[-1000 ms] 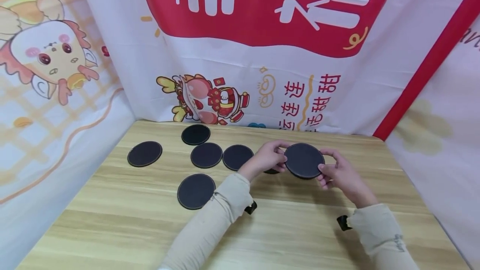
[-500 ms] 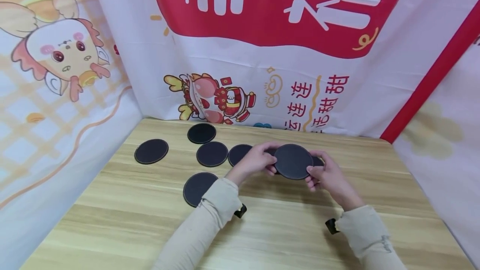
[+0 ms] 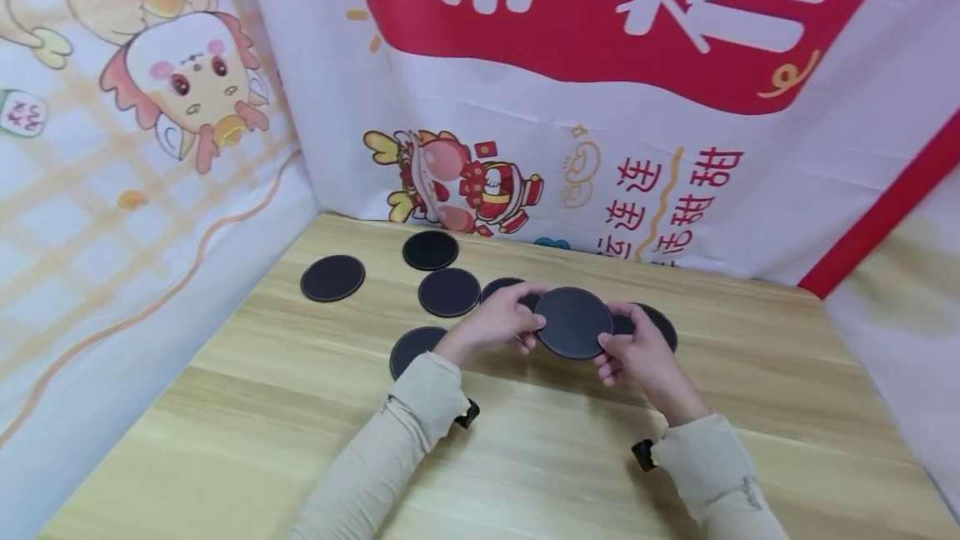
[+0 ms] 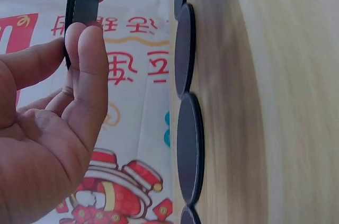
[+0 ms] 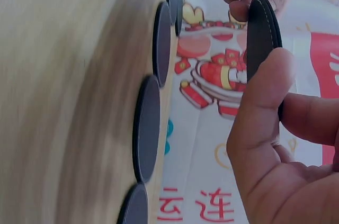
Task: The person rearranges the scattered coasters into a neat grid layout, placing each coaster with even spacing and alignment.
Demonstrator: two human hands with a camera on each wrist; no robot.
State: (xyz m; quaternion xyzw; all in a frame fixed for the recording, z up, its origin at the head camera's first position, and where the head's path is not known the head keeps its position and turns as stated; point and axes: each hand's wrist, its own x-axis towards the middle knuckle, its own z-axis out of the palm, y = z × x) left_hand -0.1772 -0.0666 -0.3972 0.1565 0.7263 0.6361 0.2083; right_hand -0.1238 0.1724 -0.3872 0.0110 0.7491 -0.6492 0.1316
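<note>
Across the wooden table (image 3: 540, 461), several round black coasters (image 3: 449, 292) already lie flat, some touching, while the left hand (image 3: 497, 319) and right hand (image 3: 639, 352) pinch opposite edges of another coaster (image 3: 573, 322), raised above it and not yet down.

A flat, round black disc (image 3: 573, 322), pale stitching running just inside its rim, is held in the air, toward 4 o'clock from the head view's middle. Its broad face shows nearly round there. The left hand (image 3: 498, 319) pinches it at 9 o'clock, the right hand (image 3: 639, 358) near 4.
</note>
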